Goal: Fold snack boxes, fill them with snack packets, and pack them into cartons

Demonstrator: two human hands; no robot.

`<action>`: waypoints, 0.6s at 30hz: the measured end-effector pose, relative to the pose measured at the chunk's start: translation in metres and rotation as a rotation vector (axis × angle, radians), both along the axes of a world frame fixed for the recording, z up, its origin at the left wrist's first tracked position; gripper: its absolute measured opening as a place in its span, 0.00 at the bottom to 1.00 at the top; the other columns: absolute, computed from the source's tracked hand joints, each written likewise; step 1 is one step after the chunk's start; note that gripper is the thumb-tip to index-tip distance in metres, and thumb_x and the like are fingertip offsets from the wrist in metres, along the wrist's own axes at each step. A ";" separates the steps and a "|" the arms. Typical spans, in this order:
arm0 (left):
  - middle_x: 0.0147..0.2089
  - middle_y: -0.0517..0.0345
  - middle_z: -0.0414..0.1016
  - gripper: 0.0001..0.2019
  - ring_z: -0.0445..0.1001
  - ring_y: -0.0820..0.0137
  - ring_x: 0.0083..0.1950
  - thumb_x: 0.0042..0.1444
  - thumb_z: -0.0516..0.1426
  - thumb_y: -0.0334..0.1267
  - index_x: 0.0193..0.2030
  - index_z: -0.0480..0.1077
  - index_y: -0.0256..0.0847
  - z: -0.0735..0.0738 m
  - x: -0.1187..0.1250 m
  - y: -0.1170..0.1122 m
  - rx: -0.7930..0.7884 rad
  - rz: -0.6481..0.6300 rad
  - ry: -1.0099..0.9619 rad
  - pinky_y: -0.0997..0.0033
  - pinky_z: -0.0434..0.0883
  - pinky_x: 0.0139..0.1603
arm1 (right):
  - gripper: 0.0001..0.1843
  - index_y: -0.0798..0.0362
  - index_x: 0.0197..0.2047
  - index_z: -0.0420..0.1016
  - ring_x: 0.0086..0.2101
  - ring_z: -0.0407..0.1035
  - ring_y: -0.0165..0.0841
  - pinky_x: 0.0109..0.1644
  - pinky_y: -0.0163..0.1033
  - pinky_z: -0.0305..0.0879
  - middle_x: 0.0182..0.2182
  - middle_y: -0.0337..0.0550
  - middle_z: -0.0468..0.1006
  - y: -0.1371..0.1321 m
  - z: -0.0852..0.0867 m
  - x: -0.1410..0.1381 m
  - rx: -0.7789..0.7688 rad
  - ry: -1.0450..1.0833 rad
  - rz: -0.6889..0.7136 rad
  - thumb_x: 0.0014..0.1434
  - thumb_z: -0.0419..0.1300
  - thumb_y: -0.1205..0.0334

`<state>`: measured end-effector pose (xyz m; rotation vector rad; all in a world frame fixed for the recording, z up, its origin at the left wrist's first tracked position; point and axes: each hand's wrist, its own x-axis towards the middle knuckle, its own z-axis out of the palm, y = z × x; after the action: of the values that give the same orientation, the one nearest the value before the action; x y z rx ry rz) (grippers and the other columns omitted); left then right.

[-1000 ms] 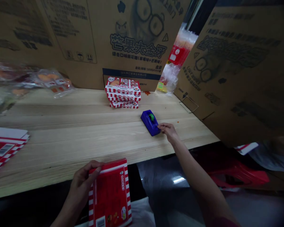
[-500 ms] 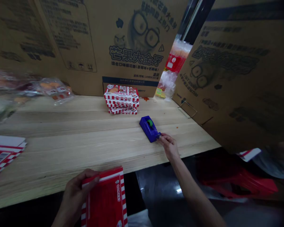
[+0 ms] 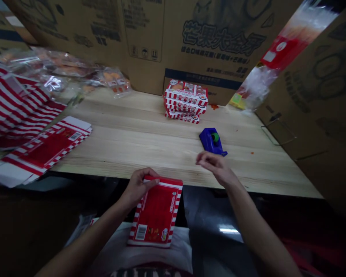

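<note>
Grasping a red-striped carton (image 3: 157,213), left hand (image 3: 137,187) apparently; right hand (image 3: 217,165) released near tape dispenser (image 3: 210,141).

Dim pic, soft light on wood table (image 3: 150,144), glare on dark floor (image 3: 230,230), edges warped w/ wide-angle distortion.

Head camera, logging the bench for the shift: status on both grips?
Left grip on a flat red-and-white striped carton, at its top edge. Right grip open, empty, above the wooden bench. Blue tape dispenser just beyond it.

芒果大金牙 in blk print on cardboard ctn (image 3: 207,50), barcode (image 3: 141,232) on red-striped box (image 3: 158,211)
</note>
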<state>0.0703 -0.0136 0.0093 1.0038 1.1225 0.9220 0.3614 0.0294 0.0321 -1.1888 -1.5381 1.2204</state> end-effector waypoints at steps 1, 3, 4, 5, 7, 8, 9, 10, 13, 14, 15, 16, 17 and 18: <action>0.26 0.61 0.73 0.09 0.69 0.73 0.27 0.43 0.66 0.39 0.27 0.72 0.37 0.001 0.002 0.000 0.007 -0.011 0.000 0.75 0.66 0.29 | 0.13 0.54 0.25 0.70 0.34 0.67 0.31 0.42 0.38 0.64 0.32 0.40 0.72 0.006 0.014 -0.017 -0.013 -0.108 0.256 0.56 0.64 0.55; 0.28 0.59 0.74 0.09 0.70 0.72 0.28 0.44 0.65 0.39 0.28 0.72 0.37 0.001 0.005 -0.001 0.024 -0.038 -0.003 0.74 0.66 0.30 | 0.13 0.54 0.27 0.70 0.33 0.66 0.30 0.41 0.37 0.63 0.31 0.39 0.71 0.018 0.035 -0.051 0.010 -0.283 0.650 0.56 0.63 0.55; 0.29 0.59 0.74 0.08 0.70 0.72 0.29 0.45 0.65 0.39 0.28 0.72 0.37 0.001 0.006 -0.001 0.037 -0.049 -0.008 0.73 0.67 0.31 | 0.13 0.54 0.27 0.70 0.32 0.65 0.29 0.40 0.36 0.62 0.31 0.38 0.70 0.024 0.041 -0.066 0.020 -0.359 0.794 0.56 0.63 0.56; 0.30 0.58 0.75 0.08 0.71 0.71 0.30 0.45 0.64 0.39 0.28 0.72 0.37 0.000 0.007 -0.002 0.050 -0.057 -0.016 0.73 0.67 0.32 | 0.12 0.55 0.27 0.70 0.30 0.64 0.28 0.38 0.35 0.61 0.30 0.37 0.70 0.028 0.044 -0.080 0.030 -0.430 0.894 0.55 0.64 0.57; 0.31 0.57 0.75 0.07 0.71 0.70 0.32 0.46 0.63 0.38 0.28 0.72 0.37 -0.002 0.006 -0.003 0.068 -0.067 -0.034 0.71 0.67 0.35 | 0.10 0.55 0.27 0.69 0.28 0.62 0.27 0.34 0.33 0.58 0.28 0.36 0.69 0.034 0.045 -0.101 0.058 -0.571 0.989 0.54 0.64 0.61; 0.31 0.57 0.75 0.07 0.72 0.70 0.32 0.46 0.63 0.38 0.28 0.72 0.37 -0.003 0.005 -0.003 0.072 -0.062 -0.040 0.71 0.67 0.36 | 0.10 0.55 0.26 0.69 0.27 0.61 0.27 0.33 0.33 0.56 0.27 0.35 0.68 0.036 0.044 -0.108 0.082 -0.637 0.995 0.53 0.64 0.62; 0.30 0.57 0.75 0.07 0.72 0.70 0.32 0.46 0.63 0.38 0.27 0.72 0.37 -0.003 0.004 -0.004 0.070 -0.054 -0.042 0.71 0.67 0.36 | 0.11 0.55 0.25 0.68 0.27 0.61 0.26 0.32 0.33 0.55 0.26 0.35 0.68 0.038 0.042 -0.114 0.108 -0.698 0.984 0.53 0.65 0.62; 0.30 0.58 0.75 0.07 0.71 0.70 0.32 0.46 0.63 0.38 0.27 0.72 0.37 -0.002 0.003 -0.005 0.063 -0.046 -0.041 0.71 0.67 0.37 | 0.11 0.55 0.24 0.69 0.27 0.60 0.27 0.31 0.33 0.54 0.25 0.35 0.68 0.040 0.040 -0.117 0.125 -0.747 0.965 0.52 0.66 0.62; 0.29 0.59 0.74 0.07 0.71 0.70 0.31 0.47 0.63 0.39 0.28 0.72 0.37 0.003 0.000 -0.007 0.049 -0.043 -0.042 0.71 0.66 0.36 | 0.16 0.55 0.25 0.69 0.24 0.59 0.26 0.29 0.33 0.53 0.22 0.32 0.67 0.050 0.029 -0.118 0.015 -0.760 0.908 0.45 0.71 0.56; 0.29 0.59 0.74 0.07 0.71 0.70 0.32 0.47 0.63 0.39 0.28 0.72 0.37 0.005 -0.001 -0.008 0.057 -0.059 -0.046 0.71 0.67 0.37 | 0.18 0.55 0.26 0.69 0.24 0.60 0.26 0.28 0.33 0.53 0.21 0.31 0.68 0.053 0.023 -0.116 -0.097 -0.695 0.927 0.42 0.72 0.53; 0.30 0.58 0.74 0.07 0.71 0.69 0.33 0.48 0.63 0.39 0.29 0.73 0.37 0.007 -0.002 -0.008 0.074 -0.085 -0.050 0.70 0.67 0.38 | 0.20 0.55 0.27 0.70 0.23 0.61 0.26 0.28 0.32 0.55 0.21 0.31 0.69 0.054 0.016 -0.114 -0.234 -0.597 0.969 0.40 0.73 0.52; 0.31 0.57 0.75 0.07 0.72 0.68 0.35 0.48 0.63 0.39 0.29 0.73 0.37 0.009 -0.002 -0.009 0.094 -0.110 -0.053 0.70 0.67 0.39 | 0.22 0.55 0.28 0.70 0.23 0.62 0.26 0.27 0.31 0.56 0.21 0.31 0.70 0.054 0.008 -0.112 -0.383 -0.475 1.021 0.39 0.73 0.50; 0.33 0.56 0.75 0.08 0.73 0.67 0.36 0.48 0.63 0.40 0.29 0.73 0.37 0.010 -0.003 -0.009 0.112 -0.131 -0.055 0.69 0.67 0.41 | 0.23 0.56 0.30 0.71 0.23 0.64 0.25 0.27 0.31 0.57 0.21 0.31 0.71 0.052 -0.001 -0.110 -0.528 -0.339 1.063 0.38 0.73 0.49; 0.33 0.56 0.75 0.08 0.73 0.66 0.38 0.49 0.63 0.40 0.29 0.74 0.37 0.010 -0.003 -0.010 0.128 -0.148 -0.057 0.68 0.68 0.42 | 0.25 0.57 0.31 0.72 0.22 0.64 0.25 0.26 0.30 0.58 0.22 0.31 0.73 0.048 -0.011 -0.108 -0.657 -0.200 1.080 0.37 0.73 0.48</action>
<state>0.0670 -0.0232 0.0195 1.1424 0.9375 0.9057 0.2535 0.0776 0.0211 -0.8223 -2.0995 2.5116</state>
